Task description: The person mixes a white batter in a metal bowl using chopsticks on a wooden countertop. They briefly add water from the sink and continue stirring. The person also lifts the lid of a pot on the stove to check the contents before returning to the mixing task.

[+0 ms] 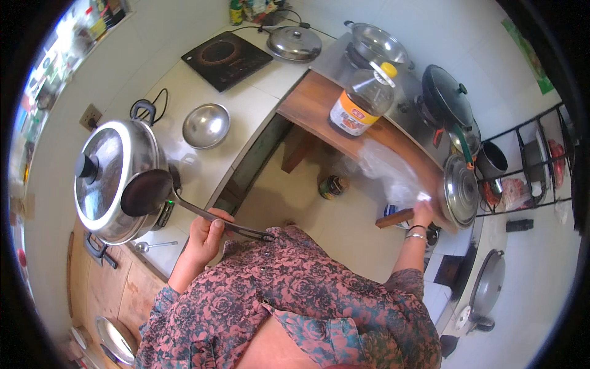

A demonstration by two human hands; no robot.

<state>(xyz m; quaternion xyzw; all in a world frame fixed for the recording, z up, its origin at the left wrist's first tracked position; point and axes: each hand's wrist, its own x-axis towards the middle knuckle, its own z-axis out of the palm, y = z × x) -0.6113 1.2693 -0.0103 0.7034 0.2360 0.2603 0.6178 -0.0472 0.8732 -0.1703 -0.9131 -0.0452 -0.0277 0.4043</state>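
My left hand [205, 237] grips the handle of a dark metal wok ladle [148, 193]. The ladle's bowl is in front of a large lidded electric steel pot [103, 177] in this view; whether they touch I cannot tell. My right hand [422, 214] is at the edge of the brown wooden bench [304, 99], closed on a thin clear plastic bag [389, 168]. The bag is blurred and spreads over the bench edge. A large plastic bottle [362, 104] of dark liquid, with a yellow cap, stands on the bench beyond the bag.
A steel bowl [206, 125] and an induction cooktop [227, 60] are on the white counter, with a lidded pan [295, 44] behind. Along the right stand a green-handled wok [447, 94] and a round metal lid [461, 191]. A dark jar [333, 187] is on the floor.
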